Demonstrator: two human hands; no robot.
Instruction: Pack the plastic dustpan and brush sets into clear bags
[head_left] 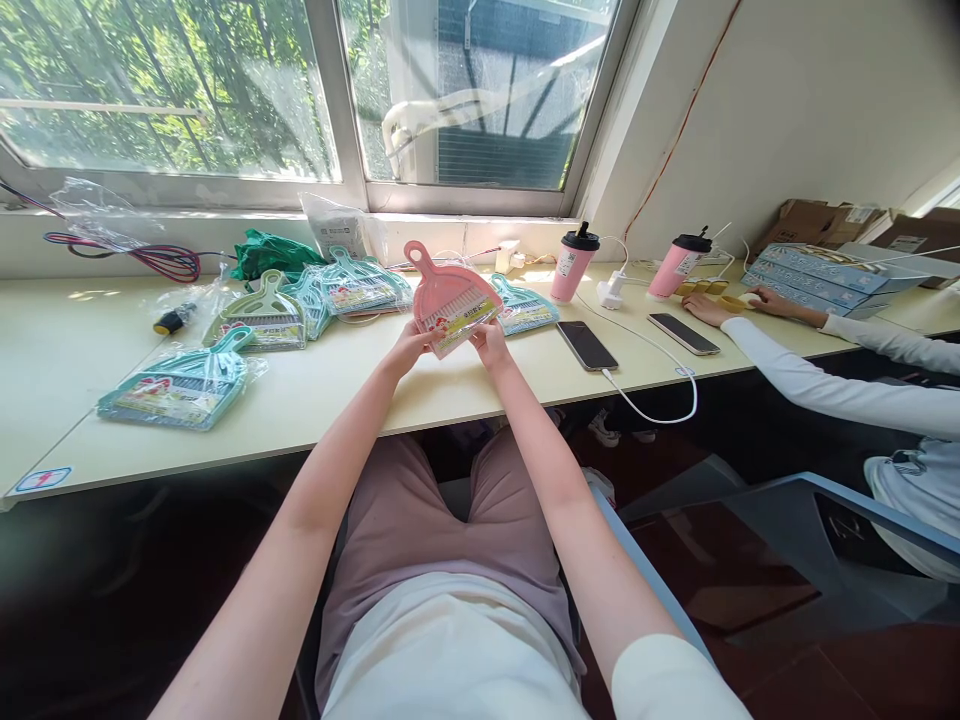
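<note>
A pink dustpan and brush set (442,285) with a printed label is held up over the table, its looped handle pointing away from me. My left hand (411,347) grips its lower left corner, and my right hand (489,340) has hold of the lower right corner. Just behind it on the right lies a teal dustpan set (529,305). To the left are a green dustpan set (264,318) and several teal sets (364,283) in clear plastic. Nearer the front edge lies another wrapped teal set (184,385).
Two pink cups (574,265) with black lids stand right of centre. A phone (587,346) is on a white charging cable. At the right, a co-worker's hands (709,308) rest near stacked blue boxes (817,280). A yellow-black object (172,320) and green plastic (274,254) lie left.
</note>
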